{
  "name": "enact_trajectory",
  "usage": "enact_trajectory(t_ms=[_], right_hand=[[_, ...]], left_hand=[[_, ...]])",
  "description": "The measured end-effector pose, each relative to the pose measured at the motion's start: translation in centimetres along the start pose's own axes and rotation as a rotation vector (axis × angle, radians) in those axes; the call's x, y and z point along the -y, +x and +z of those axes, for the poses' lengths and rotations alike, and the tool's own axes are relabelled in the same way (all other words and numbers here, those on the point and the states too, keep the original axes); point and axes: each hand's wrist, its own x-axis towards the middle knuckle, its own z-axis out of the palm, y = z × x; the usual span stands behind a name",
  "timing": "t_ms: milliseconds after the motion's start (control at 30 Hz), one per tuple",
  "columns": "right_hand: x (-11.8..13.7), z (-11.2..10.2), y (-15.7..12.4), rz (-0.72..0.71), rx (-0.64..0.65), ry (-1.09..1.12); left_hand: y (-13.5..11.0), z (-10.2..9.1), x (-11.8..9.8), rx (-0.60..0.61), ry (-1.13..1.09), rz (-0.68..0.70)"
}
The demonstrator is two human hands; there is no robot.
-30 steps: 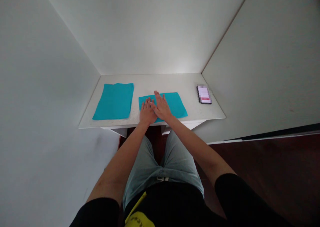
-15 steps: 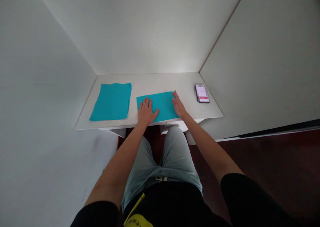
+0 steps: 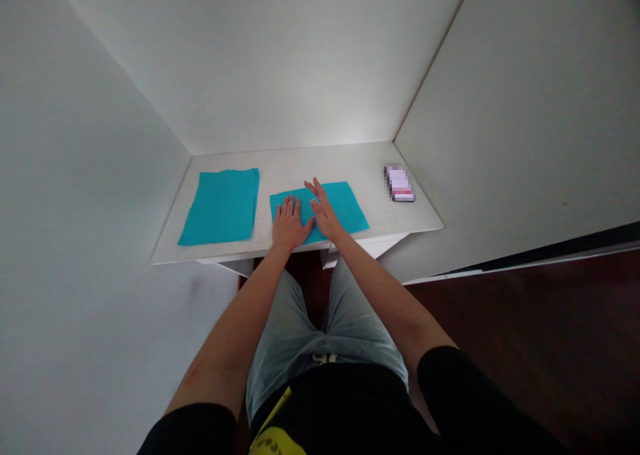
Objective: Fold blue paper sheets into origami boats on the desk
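Note:
Two flat turquoise cloth sheets lie side by side on the white table top point(image 3: 300, 160). My left hand point(image 3: 291, 225) rests palm down with fingers apart on the near edge of the right-hand sheet point(image 3: 345, 205). My right hand point(image 3: 323, 209) lies over the middle of that same sheet, fingers spread, its thumb close to my left hand. Neither hand grips anything. The other sheet point(image 3: 220, 208) lies to the left, untouched, with both hands apart from it.
A smartphone point(image 3: 400, 183), its screen blurred, lies at the table's right end. White walls point(image 3: 280, 61) rise behind and beside the table. My legs in pale shorts point(image 3: 325, 321) sit below its front edge, with a dark wood floor point(image 3: 525, 328) to the right.
My right hand has slid left from the sheet's right edge to its middle, next to my left hand. My left hand and both sheets stay about where they were.

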Motion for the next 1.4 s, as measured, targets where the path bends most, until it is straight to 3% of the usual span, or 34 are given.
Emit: enact_trajectory(t_ms=[100, 300, 433, 633, 733, 867, 1000, 1133, 1267, 1400], right_hand=[[-1.1, -1.3, -0.8, 0.099, -0.012, 0.002], [-2.6, -8.0, -2.8, 0.187, 0.082, -0.01], [-3.5, -10.3, -3.7, 0.198, 0.115, -0.015], [-5.1, -11.0, -2.2, 0.311, -0.024, 0.104], [-4.6, -10.0, -0.8, 0.325, -0.073, 0.087], [-3.5, -5.6, -0.2, 0.196, 0.119, -0.103], [-4.0, -2.6, -0.6, 0.201, 0.331, -0.404], [-5.1, -4.7, -1.2, 0.195, 0.322, -0.634], [-5.9, -8.3, -1.6, 0.26, 0.276, -0.71], [-6.5, -9.6, -1.8, 0.267, 0.221, -0.725]], left_hand=[[0.0, -0.1, -0.1, -0.003, 0.001, -0.002], [0.0, -0.1, -0.1, -0.006, -0.012, -0.006], [0.1, 0.0, 0.0, -0.001, -0.009, -0.004], [0.1, -0.1, -0.1, 0.014, 0.003, -0.013], [0.0, -0.2, -0.2, 0.009, 0.001, -0.013], [0.0, -0.3, -0.1, 0.018, -0.018, -0.019], [0.1, -0.3, -0.2, 0.024, -0.027, -0.009], [0.1, -0.2, 0.2, 0.012, -0.015, -0.044], [-0.2, -0.5, 2.3, 0.002, 0.003, -0.079], [-0.8, -1.2, 4.1, 0.029, 0.035, -0.055]])
